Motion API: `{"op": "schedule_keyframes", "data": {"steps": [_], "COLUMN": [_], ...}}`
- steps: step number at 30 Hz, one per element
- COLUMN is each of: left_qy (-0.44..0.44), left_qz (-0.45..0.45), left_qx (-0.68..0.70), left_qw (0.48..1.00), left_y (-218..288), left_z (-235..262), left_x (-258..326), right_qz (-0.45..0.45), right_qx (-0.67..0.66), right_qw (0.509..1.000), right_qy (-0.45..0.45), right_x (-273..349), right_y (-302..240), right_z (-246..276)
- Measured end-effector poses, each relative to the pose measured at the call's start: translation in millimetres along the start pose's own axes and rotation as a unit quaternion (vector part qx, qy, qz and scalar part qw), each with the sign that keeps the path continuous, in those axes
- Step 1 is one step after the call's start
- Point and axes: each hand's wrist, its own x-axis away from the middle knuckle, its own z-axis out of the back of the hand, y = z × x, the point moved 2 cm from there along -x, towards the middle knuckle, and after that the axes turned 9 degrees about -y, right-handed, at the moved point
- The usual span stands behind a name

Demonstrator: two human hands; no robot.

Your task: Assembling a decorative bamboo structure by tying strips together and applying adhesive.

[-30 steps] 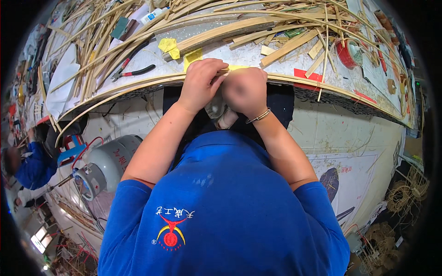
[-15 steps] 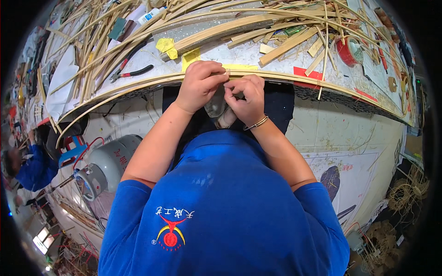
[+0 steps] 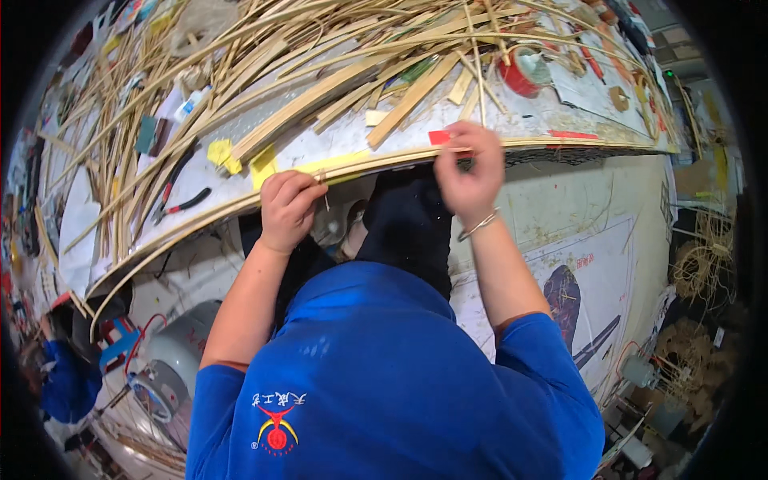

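Long, thin bamboo strips point(image 3: 384, 162) lie bundled along the near table edge, bowed across the view. My left hand point(image 3: 288, 210) is closed on the bundle left of centre, fingers over it and thumb against it. Just right of those fingers a thin tie point(image 3: 322, 175) crosses the strips, and a short loose end hangs down from it. My right hand point(image 3: 474, 172) is over the strips farther right, beside a red patch point(image 3: 439, 138) on the table. Its thumb and fingers are curled together in a pinch, blurred by motion; what they hold cannot be made out.
Pliers point(image 3: 192, 202) with red and black handles lie left on the table point(image 3: 336, 132). Loose bamboo pieces point(image 3: 416, 100) cover its far part. A red tape roll point(image 3: 518, 74) stands back right. A grey gas cylinder point(image 3: 182, 344) is on the floor at left; another person point(image 3: 68, 380) is beyond.
My hands have moved apart: the right has shifted right along the strips, away from the left, which stays near the tie. The whole view has swung, so the table appears tilted.
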Motion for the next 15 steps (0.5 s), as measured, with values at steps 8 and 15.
{"op": "schedule_keyframes", "data": {"steps": [8,15], "left_qy": [0.010,0.009], "left_qz": [-0.009,-0.012], "left_qx": [-0.024,-0.024], "left_qw": [1.000,1.000], "left_y": [2,-2], "left_z": [-2,-2], "left_x": [0,1], "right_qz": [-0.174,-0.445], "right_qx": [0.383,0.348], "right_qw": [0.906,0.813], "right_qy": [0.041,-0.142], "right_x": [-61,-95], "right_y": [188,306], "right_z": [101,113]}}
